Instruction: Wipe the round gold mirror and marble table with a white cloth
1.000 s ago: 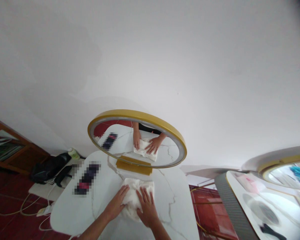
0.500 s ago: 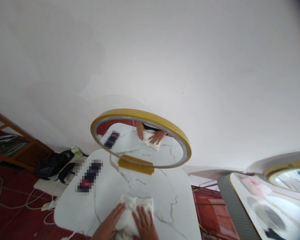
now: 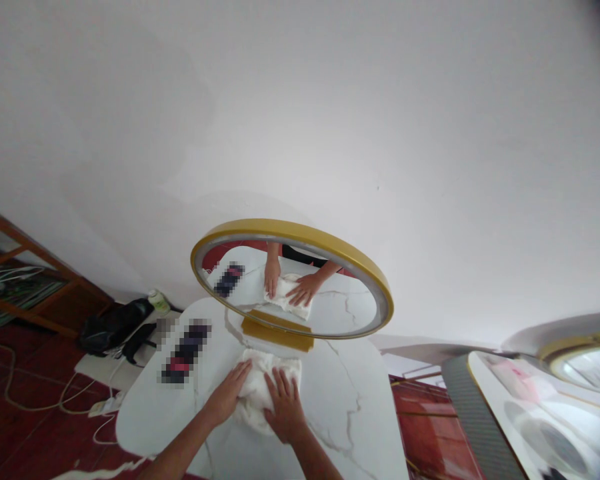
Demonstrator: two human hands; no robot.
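Observation:
A white cloth (image 3: 258,381) lies spread and slightly rumpled on the white marble-patterned table (image 3: 340,393). My left hand (image 3: 230,392) rests on the cloth's left edge, fingers stretched forward. On its right part my right hand (image 3: 284,407) presses flat with the fingers spread. Just beyond the cloth stands a gold-rimmed oval mirror (image 3: 293,230) on a gold base (image 3: 277,331). Both hands and the cloth are reflected in it.
A blurred-out dark item (image 3: 186,350) lies on the table's left side. Left of the table are a black bag (image 3: 113,325), a power strip (image 3: 107,404) with cables and a wooden shelf (image 3: 55,300). A second table (image 3: 510,407) with another mirror (image 3: 580,347) stands at right.
Both hands have slid forward over the table with the cloth, closer to the mirror's base. More of my forearms shows. The view has shifted slightly.

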